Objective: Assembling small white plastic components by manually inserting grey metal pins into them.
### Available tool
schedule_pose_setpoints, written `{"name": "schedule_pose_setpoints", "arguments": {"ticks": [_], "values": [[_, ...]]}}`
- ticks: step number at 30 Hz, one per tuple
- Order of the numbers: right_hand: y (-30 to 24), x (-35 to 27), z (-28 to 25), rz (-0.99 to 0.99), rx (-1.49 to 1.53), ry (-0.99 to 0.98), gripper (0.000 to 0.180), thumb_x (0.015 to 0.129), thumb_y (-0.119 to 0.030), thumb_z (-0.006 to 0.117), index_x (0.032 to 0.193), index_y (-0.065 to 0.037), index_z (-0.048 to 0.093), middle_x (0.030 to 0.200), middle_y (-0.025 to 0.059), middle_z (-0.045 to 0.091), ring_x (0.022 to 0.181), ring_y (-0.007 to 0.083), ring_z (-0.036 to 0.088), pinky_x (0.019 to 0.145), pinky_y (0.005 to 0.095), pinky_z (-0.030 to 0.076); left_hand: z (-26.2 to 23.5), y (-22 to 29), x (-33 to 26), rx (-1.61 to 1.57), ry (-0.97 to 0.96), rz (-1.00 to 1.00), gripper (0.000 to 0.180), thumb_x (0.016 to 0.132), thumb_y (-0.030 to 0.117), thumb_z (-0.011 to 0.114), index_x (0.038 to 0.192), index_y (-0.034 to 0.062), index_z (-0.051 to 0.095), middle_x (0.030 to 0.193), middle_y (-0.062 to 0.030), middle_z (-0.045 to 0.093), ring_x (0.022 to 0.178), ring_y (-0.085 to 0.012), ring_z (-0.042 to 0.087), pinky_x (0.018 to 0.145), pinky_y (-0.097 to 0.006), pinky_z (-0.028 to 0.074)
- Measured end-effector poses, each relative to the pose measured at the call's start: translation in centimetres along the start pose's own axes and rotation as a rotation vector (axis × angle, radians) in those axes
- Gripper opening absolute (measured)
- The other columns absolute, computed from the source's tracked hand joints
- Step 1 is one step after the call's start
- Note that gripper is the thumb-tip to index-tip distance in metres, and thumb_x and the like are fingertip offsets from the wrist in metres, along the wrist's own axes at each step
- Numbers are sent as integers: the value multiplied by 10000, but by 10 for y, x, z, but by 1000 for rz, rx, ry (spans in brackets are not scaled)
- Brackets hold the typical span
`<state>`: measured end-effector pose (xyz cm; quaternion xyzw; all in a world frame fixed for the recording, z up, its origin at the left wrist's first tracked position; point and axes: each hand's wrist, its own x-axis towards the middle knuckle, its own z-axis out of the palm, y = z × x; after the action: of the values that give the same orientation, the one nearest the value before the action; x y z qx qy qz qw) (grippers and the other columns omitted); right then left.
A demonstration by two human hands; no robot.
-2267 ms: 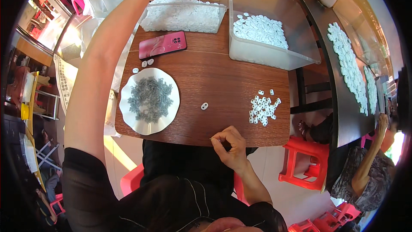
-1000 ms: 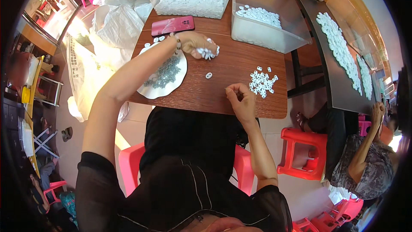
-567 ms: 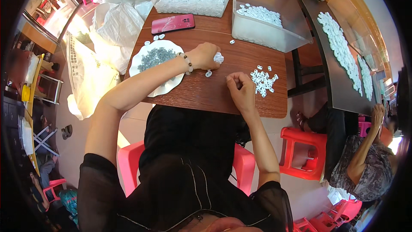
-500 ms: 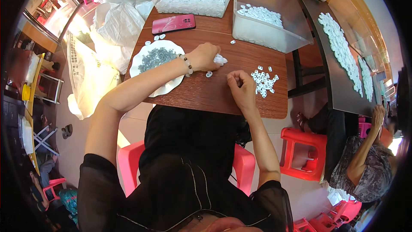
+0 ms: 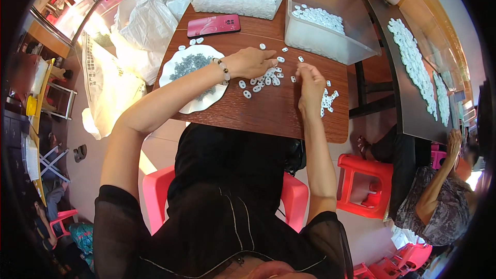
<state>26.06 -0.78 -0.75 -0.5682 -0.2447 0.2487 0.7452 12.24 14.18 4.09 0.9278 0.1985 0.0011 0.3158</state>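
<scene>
Since half a second ago, the left hand point(image 5: 251, 62) has flattened open, palm down, spreading white plastic pieces point(image 5: 261, 79) across the middle of the wooden table point(image 5: 268, 113). Right hand point(image 5: 310, 75) pinches one piece beside them. A red phone point(image 5: 213, 25) lies near the far edge, before two clear bins point(image 5: 330, 31).

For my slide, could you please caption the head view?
Both hands, left hand and right hand, sort small white oval pieces on a wooden table beside a white plate.
</scene>
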Motion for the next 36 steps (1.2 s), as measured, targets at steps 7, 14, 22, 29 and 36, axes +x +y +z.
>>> {"name": "schedule_pose_setpoints", "arguments": {"ticks": [7,14,22,29,36], "values": [[-14,14,-12,-19,111,92,138,880,-128,635,908,5,656,731,4,604,660,78,527,618,198,404,-8,10,-4,-48,-94,35,514,1001,344,389,1469,134,349,1023,-239,659,998,-378,629,909,-417,460],[18,31,17,-163,-125,77,178,895,-150,627,879,21,672,731,20,646,644,77,545,604,222,416,-3,-4,1,53,-31,108,516,907,92,446,1422,112,428,1174,-260,606,1061,-359,609,926,-405,460],[35,36,23,-232,-493,115,220,856,-186,644,876,29,682,714,76,682,626,136,598,615,280,470,-4,-25,6,42,139,132,440,796,-9,462,1214,-22,597,1144,-275,621,1048,-359,627,890,-382,489],[36,38,33,-95,-183,-180,159,890,-141,646,886,15,679,689,-16,624,631,21,523,549,187,394,-12,-44,24,-133,187,34,276,815,9,509,1044,-54,649,945,-187,689,750,-227,669,698,-330,540],[48,66,34,-250,-443,-144,148,870,-122,654,857,23,678,707,10,652,611,52,548,556,197,420,-6,-41,23,-592,-12,-73,354,843,-20,481,1172,-12,614,999,-89,699,606,-75,599,476,-209,484]]}}
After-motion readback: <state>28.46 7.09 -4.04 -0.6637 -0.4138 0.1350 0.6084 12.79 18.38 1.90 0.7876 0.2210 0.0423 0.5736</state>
